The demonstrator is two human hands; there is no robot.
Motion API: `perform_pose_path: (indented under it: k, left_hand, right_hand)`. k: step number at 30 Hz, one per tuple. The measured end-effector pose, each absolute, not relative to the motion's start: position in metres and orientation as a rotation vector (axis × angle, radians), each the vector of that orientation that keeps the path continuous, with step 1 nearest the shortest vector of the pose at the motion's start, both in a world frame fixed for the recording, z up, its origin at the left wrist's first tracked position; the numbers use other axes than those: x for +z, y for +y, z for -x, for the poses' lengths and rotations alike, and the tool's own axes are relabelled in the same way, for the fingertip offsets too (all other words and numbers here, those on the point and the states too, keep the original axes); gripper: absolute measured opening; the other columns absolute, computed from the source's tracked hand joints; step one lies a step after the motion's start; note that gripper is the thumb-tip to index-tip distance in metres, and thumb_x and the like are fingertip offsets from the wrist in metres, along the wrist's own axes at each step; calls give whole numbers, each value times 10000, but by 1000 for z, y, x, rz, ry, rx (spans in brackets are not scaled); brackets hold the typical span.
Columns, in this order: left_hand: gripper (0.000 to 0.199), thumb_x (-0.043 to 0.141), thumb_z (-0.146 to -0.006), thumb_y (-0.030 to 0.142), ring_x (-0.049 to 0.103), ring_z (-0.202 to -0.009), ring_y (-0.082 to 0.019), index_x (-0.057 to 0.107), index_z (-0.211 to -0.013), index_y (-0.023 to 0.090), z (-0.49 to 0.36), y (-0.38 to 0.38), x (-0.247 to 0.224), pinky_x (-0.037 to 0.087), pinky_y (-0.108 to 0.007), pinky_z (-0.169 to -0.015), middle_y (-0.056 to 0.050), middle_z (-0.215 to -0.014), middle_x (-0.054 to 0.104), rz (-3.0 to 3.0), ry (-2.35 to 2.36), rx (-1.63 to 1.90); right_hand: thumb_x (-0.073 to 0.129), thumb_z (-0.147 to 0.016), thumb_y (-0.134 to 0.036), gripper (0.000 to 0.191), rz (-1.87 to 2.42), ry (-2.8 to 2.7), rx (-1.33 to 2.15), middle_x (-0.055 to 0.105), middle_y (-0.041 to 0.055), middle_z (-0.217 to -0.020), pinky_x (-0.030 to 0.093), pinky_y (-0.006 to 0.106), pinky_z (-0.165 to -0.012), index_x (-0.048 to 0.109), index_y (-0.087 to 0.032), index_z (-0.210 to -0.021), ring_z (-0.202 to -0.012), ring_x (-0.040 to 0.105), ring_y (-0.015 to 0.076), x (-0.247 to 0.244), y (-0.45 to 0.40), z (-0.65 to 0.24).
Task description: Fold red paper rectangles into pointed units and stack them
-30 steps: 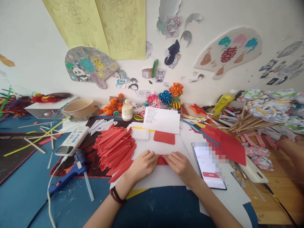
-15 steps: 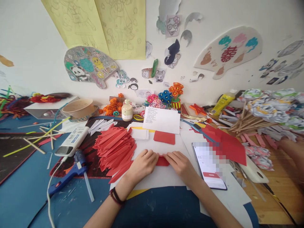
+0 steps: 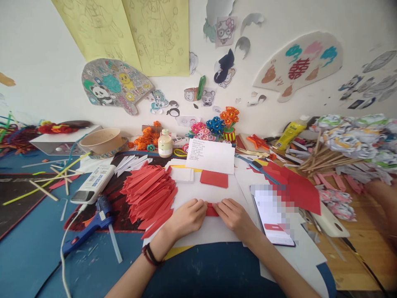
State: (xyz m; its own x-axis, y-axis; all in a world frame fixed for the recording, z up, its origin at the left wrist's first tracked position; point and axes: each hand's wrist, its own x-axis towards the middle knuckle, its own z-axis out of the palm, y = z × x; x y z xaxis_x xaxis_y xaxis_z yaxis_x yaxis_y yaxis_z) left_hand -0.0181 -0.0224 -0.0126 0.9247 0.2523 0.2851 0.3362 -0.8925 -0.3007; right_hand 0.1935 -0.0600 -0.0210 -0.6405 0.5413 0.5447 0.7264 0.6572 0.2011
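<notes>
Both my hands pinch a small red paper piece [image 3: 212, 210] over white sheets. My left hand [image 3: 192, 216] has its curled fingers on the left end, and my right hand [image 3: 230, 212] grips the right end. A folded edge runs along the top of the piece between them. Just beyond lies a flat red paper rectangle [image 3: 214, 179], with a stack of white paper slips [image 3: 182, 174] to its left. A big pile of folded red strips [image 3: 149, 194] sits left of my left hand. Behind the rectangle lies a white card with handwriting [image 3: 210, 156].
On the left are a blue glue gun [image 3: 89, 231], a white power bank [image 3: 93, 185] and a bowl [image 3: 100, 140]. To the right lie a phone [image 3: 273, 219], red sheets [image 3: 299, 188] and paper flowers on sticks [image 3: 322, 153]. Another person's arm [image 3: 383, 198] shows at the right edge.
My fingers have shifted slightly along the red paper piece, and a little more of its folded edge shows between them. The view has moved slightly.
</notes>
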Motion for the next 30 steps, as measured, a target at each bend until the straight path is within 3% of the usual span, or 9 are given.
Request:
perform_pose_path:
  k: [8,17,24,27,30]
  left_hand:
    - [225,381,-947,69,484,-816,-200,606,-969,69,18,-22,-9,396,-342,-700,-136,-985,606,2738,-468,-291]
    - [301,341,-964,82,505,-857,-221,496,-1219,46,21,-30,-2,383,-356,-752,-118,-928,628,2756,-683,-238]
    - [471,439,-837,33,506,-942,-251,433,-1306,78,23,-41,2,355,-392,-829,-124,-1053,625,2821,-915,-239]
    - [525,441,-822,24,504,-947,-249,400,-1341,87,22,-44,2,352,-397,-815,-112,-1046,620,2835,-978,-261]
    - [489,410,-857,46,505,-910,-237,406,-1340,116,19,-44,2,359,-389,-772,-99,-1017,607,2839,-1009,-264]
  right_hand:
    - [462,-915,-19,244,1061,-2430,-549,620,63,-741,435,330,-651,677,-125,-871,-705,514,183,-21,-61,-192]
    - [435,-925,-27,270,1246,-2328,-377,658,78,-805,419,350,-711,672,-130,-1004,-774,560,203,-18,-69,-188]
    - [359,-822,92,533,1383,-2279,-280,680,84,-993,400,363,-716,591,-165,-1228,-858,549,222,-20,-85,-190]
    - [347,-765,123,630,1395,-2287,-267,671,75,-950,395,367,-703,549,-166,-1287,-831,540,221,-19,-87,-188]
    - [369,-806,89,579,1393,-2290,-291,655,72,-887,388,364,-684,549,-177,-1288,-797,532,218,-17,-84,-185]
